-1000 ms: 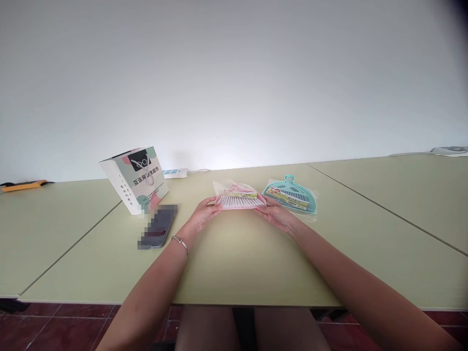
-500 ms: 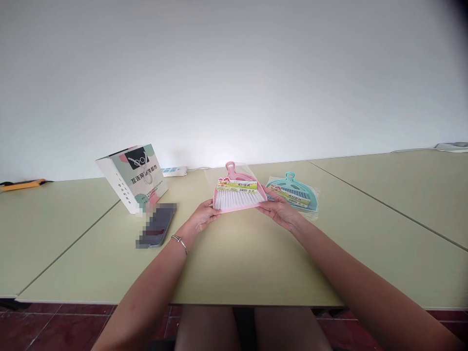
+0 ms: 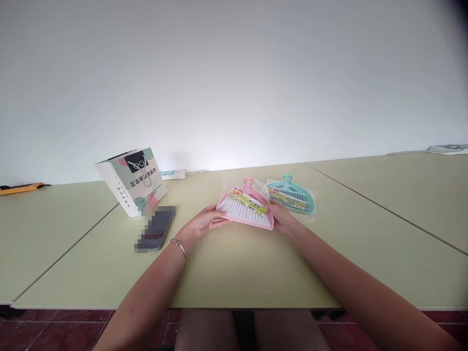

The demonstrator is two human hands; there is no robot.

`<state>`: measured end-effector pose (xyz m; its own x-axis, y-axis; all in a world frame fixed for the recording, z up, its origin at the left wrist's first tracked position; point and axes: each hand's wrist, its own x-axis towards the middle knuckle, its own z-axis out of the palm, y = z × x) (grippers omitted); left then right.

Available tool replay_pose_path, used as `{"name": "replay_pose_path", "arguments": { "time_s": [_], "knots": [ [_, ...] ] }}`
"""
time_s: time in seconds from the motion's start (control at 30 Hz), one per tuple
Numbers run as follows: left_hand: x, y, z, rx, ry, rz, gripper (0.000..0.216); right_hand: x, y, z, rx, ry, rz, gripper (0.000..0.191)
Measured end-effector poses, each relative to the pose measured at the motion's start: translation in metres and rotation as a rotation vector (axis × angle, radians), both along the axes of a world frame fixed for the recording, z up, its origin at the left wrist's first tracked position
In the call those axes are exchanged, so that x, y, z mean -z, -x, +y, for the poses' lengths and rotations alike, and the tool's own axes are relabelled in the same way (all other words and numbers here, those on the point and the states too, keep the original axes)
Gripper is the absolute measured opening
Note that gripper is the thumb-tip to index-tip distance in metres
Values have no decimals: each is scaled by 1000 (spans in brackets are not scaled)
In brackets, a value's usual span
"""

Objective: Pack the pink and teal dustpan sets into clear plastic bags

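Note:
A pink dustpan and brush set (image 3: pixel 243 213) in a clear plastic bag is gripped at both sides. My left hand (image 3: pixel 208 222) is closed on its front left corner, thumb on top and fingers underneath. On the right edge, my right hand (image 3: pixel 281 214) is closed too, with part of its fingers hidden behind the pan. White bristles face toward me, and a yellow-green label band crosses the set at a slant. Just beyond my right hand lies a teal dustpan and brush set (image 3: pixel 310 200), also bagged, flat on the table.
A printed paper bag (image 3: pixel 146 187) with a rope handle stands at the left of the table (image 3: pixel 226 273). In front of it lies a dark phone (image 3: pixel 159 229), partly pixelated. A white power strip (image 3: pixel 174 174) is by the wall; an orange-and-black object (image 3: pixel 25 188) lies far left.
Both hands have brought the pink set lower and slightly to the right. It has turned clockwise, so its right front corner now sits lower than its left. The teal set stays in place.

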<state>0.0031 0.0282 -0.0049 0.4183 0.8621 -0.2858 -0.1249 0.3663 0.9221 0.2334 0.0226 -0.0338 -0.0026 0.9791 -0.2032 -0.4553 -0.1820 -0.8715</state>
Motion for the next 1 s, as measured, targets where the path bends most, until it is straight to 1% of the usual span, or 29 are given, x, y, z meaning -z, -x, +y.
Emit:
{"name": "replay_pose_path", "arguments": {
  "time_s": [0.1, 0.23, 0.3, 0.37, 0.47, 0.57, 0.63, 0.7, 0.77, 0.8, 0.87, 0.93, 1.0],
  "knots": [
    [4, -3, -1, 4, 37, -9, 29, -4, 2, 0, -4, 34, 10, 8],
    [6, -2, 0, 28, 5, -47, 26, -9, 0, 2, 94, 149, 22, 24],
    [5, -2, 0, 20, -6, -59, 24, -8, -3, 4, 159, 126, -8, 18],
    [4, -4, -1, -33, -2, -61, 21, -5, -6, 6, 219, 78, -42, 8],
    [2, -7, -1, -109, 2, -56, 19, -1, -8, 7, 263, 38, -68, 7],
    [1, -9, -1, -148, -14, -62, 18, -3, -6, 5, 249, 1, -88, 10],
    [2, -8, 1, -176, -18, -69, 15, -8, -2, 1, 210, -19, -71, 9],
    [2, -6, 3, -185, -20, -74, 13, -13, 3, -4, 122, -24, -26, 9],
    [3, -4, 4, -165, -21, -68, 12, -16, 7, -7, 7, -36, 11, 9],
    [3, -3, 4, -151, -24, -50, 12, -17, 9, -8, -33, -44, 15, 9],
    [3, -2, 3, -127, -47, 57, 15, -16, 10, -8, -41, -45, -20, 9],
    [2, -2, 2, -114, -98, 215, 29, -13, 9, -6, 30, -32, -82, 6],
    [1, -2, 1, -83, -153, 308, 40, -9, 7, -4, 122, -22, -129, 12]
  ]
}}
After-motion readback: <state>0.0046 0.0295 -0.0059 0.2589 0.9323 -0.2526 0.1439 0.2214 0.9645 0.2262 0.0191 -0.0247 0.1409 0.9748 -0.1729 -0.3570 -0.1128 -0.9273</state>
